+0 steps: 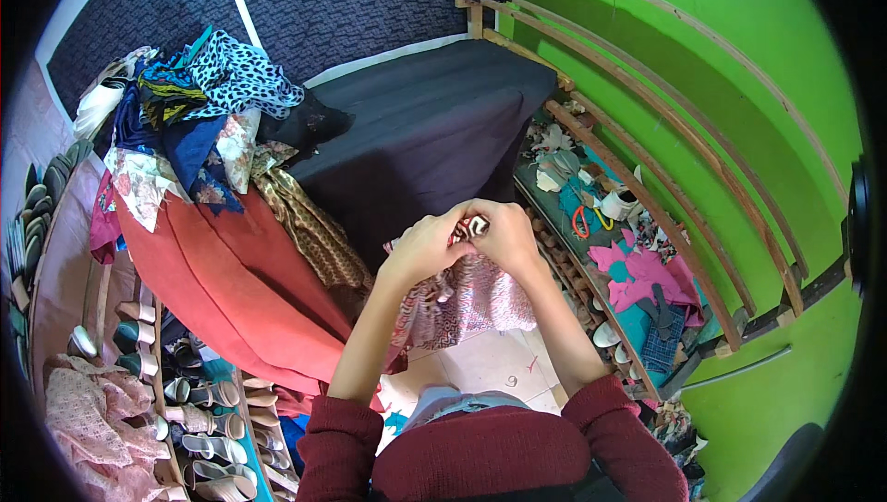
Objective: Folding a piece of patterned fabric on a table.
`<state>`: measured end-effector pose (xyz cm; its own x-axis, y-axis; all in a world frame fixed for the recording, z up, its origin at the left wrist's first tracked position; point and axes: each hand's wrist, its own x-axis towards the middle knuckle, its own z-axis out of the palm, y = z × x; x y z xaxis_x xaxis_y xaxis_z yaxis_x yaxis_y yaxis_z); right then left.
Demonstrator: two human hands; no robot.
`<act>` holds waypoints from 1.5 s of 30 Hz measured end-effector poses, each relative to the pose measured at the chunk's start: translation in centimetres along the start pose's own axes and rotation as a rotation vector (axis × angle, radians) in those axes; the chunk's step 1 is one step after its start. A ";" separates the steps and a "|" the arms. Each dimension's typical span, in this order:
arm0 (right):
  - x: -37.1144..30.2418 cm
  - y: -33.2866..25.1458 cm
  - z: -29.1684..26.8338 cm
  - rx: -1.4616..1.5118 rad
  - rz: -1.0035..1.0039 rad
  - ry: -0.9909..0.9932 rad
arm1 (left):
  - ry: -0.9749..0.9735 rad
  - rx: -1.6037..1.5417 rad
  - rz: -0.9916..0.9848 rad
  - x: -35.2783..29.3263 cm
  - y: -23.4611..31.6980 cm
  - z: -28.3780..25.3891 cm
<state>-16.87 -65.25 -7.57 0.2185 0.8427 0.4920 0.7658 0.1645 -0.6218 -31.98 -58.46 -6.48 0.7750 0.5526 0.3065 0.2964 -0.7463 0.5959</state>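
A patterned fabric piece [467, 294] in red, pink, black and white hangs in front of me, bunched at its top. My left hand [427, 248] grips its upper edge with the fingers curled in. Close beside it, my right hand [504, 239] pinches the same cloth, and a small black-and-white fold shows between the two hands. The fingertips are partly hidden by the backs of the hands. Below the hands the cloth drapes loosely above the tiled floor [490, 363].
A dark-covered table [434, 100] stands ahead. Red cloth [231, 271] and a pile of mixed fabrics [208, 114] lie at left, above racks of shoes [212, 447]. On the right, a wooden shelf holds scraps, scissors [580, 222] and pink pieces [642, 276], below wooden rails [665, 123].
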 end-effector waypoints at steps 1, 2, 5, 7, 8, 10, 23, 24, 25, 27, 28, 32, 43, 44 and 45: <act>0.1 -0.4 -0.2 -0.032 0.008 -0.020 | 0.025 0.073 -0.027 0.3 -0.7 0.9; 0.0 -0.5 -0.5 -0.065 0.019 -0.039 | 0.010 0.120 -0.063 0.5 -0.7 0.8; -0.4 0.2 -1.1 0.001 0.176 -0.032 | 0.026 0.170 -0.050 0.6 -0.8 0.3; -1.6 2.2 -0.4 -0.004 0.137 0.067 | 0.107 0.139 -0.030 0.7 0.3 -0.2; -2.1 2.2 -0.1 -0.017 0.152 0.100 | 0.166 0.180 0.014 0.5 0.6 -0.7; -3.5 3.7 0.8 -0.018 0.144 0.176 | 0.262 0.175 0.045 0.4 1.3 -1.3; -5.2 5.3 0.4 0.272 0.118 0.156 | 0.383 0.097 -0.130 -2.4 3.3 -4.4; -4.7 4.0 0.2 0.313 0.122 0.108 | 0.292 0.069 -0.117 -2.4 3.6 -3.5; -4.2 2.1 -0.4 0.214 0.022 0.102 | 0.198 0.039 -0.106 -2.3 3.6 -2.4; -3.7 0.1 -0.4 0.192 -0.020 0.074 | 0.091 0.033 -0.071 -2.1 3.9 -0.1; -3.7 -0.2 0.0 0.151 -0.049 0.110 | 0.079 0.047 -0.072 -2.1 4.4 0.7; -3.9 -0.7 -0.3 0.091 -0.023 0.083 | 0.106 0.024 -0.115 -2.5 2.5 1.8; -7.3 4.4 0.0 0.075 0.241 0.162 | 0.548 -0.208 -0.119 -3.2 1.2 -1.7; -8.0 6.0 0.0 0.038 0.190 0.213 | 0.591 -0.246 -0.143 -3.4 0.8 -2.1; -8.5 7.1 -0.5 -0.015 0.193 0.224 | 0.632 -0.286 -0.167 -3.5 0.4 -2.5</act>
<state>-13.02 -71.56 -15.83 0.4874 0.7234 0.4890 0.7059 0.0032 -0.7083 -36.00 -59.79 -5.46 0.2347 0.8252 0.5138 0.1577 -0.5539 0.8175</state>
